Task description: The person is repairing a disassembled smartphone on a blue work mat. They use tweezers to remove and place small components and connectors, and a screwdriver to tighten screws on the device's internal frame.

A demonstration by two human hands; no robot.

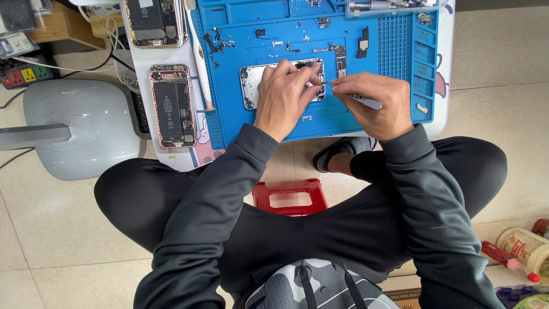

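Blue mat (274,123) on low table: left hand (284,94) presses phone shell (251,86) at mat centre, steadying it; right hand (374,103) pinches tweezers (354,97) closed, tip at shell's right edge (contents unclear); opened phone (172,106) left of mat.

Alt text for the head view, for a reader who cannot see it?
A seated person's left hand steadies an opened phone shell on a blue repair mat while the right hand works tweezers into it. Two opened phones lie left.
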